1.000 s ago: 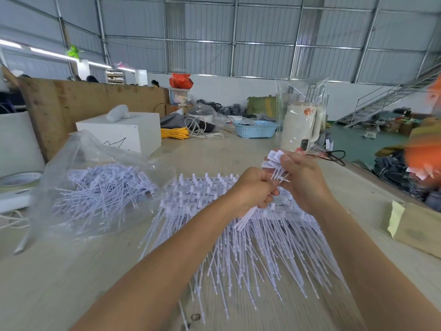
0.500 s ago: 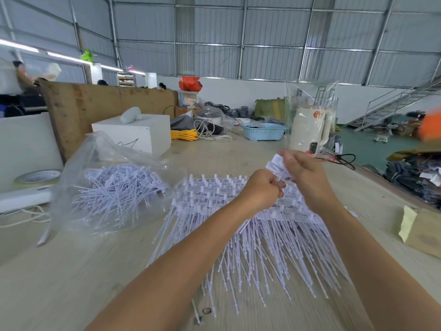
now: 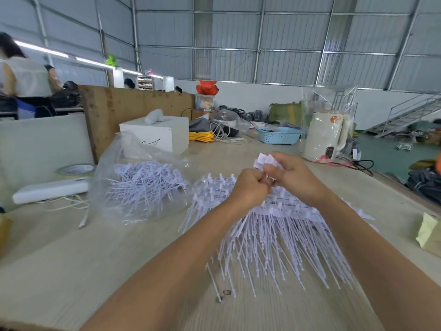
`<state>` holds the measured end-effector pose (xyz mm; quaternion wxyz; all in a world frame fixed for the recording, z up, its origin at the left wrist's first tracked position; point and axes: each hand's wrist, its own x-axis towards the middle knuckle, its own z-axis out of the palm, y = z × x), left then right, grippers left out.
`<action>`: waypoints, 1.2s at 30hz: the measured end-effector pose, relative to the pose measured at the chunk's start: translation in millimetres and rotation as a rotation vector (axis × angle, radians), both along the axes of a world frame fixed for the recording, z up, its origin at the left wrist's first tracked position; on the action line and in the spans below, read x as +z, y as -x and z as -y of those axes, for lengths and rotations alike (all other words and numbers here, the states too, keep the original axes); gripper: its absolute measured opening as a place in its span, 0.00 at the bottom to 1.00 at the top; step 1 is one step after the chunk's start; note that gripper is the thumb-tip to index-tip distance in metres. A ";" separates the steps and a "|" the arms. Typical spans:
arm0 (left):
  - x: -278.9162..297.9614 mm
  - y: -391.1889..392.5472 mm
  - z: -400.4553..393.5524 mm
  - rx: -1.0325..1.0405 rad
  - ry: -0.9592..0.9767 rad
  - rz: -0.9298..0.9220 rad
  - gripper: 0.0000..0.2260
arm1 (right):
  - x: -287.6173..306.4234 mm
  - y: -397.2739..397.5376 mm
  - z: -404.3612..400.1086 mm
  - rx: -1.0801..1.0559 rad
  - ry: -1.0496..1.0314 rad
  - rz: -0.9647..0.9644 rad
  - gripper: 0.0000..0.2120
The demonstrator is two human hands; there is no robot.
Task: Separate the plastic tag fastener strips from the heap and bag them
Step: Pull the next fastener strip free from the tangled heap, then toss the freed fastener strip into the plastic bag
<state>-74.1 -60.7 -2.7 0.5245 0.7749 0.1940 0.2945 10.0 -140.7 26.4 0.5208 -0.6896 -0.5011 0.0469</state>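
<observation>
No words, numbers or brand names can be read anywhere. The white square box [image 3: 156,134] on the desk bears a thin black line drawing on its front face, but no letters. The white plastic jug [image 3: 325,136] carries a small orange mark too blurred to read.

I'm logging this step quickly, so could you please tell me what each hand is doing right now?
Left hand: fingers curled, gripping the white fastener strip.
Right hand: fingers pinching the top of the same strip.
</observation>
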 end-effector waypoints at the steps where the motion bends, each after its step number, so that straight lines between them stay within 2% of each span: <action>1: 0.6 4.8 -1.9 0.000 0.011 0.003 0.15 | -2.1 4.7 -4.1 -0.010 0.004 0.017 0.06; 9: 2.2 47.5 -28.5 0.112 0.072 0.068 0.14 | 4.6 42.4 -58.1 -0.074 -0.103 -0.003 0.09; 13: 2.5 73.5 -52.6 0.171 0.080 0.098 0.10 | 8.2 61.6 -91.0 -0.004 -0.092 -0.035 0.08; 16: 0.4 93.1 -68.2 0.204 0.165 0.268 0.06 | 10.8 82.6 -116.2 0.074 -0.149 -0.032 0.08; 18: -0.3 105.6 -81.1 0.270 0.286 0.424 0.08 | 13.2 96.9 -133.2 0.136 -0.210 -0.056 0.08; 20: -1.9 118.2 -100.7 0.393 0.366 0.518 0.13 | 12.9 106.6 -148.1 0.220 -0.202 -0.151 0.15; 21: -3.9 124.9 -112.4 0.473 0.352 0.497 0.15 | 11.1 108.4 -155.0 0.246 -0.162 -0.151 0.17; 23: -11.0 138.6 -137.9 0.602 0.313 0.370 0.16 | 3.6 107.0 -166.9 0.238 -0.035 -0.031 0.18; 26: -19.0 154.9 -173.6 0.673 0.272 0.095 0.10 | -12.2 98.8 -179.8 0.219 0.136 0.158 0.15; 28: -17.3 157.2 -192.3 0.679 0.181 -0.087 0.12 | -21.6 94.2 -187.8 0.238 0.254 0.277 0.14; 33: -10.4 137.5 -209.6 0.612 0.050 -0.318 0.15 | -36.1 87.2 -204.9 0.216 0.502 0.507 0.19; 36: -12.8 118.7 -213.1 0.553 -0.062 -0.443 0.15 | -38.8 80.2 -211.0 0.162 0.589 0.559 0.18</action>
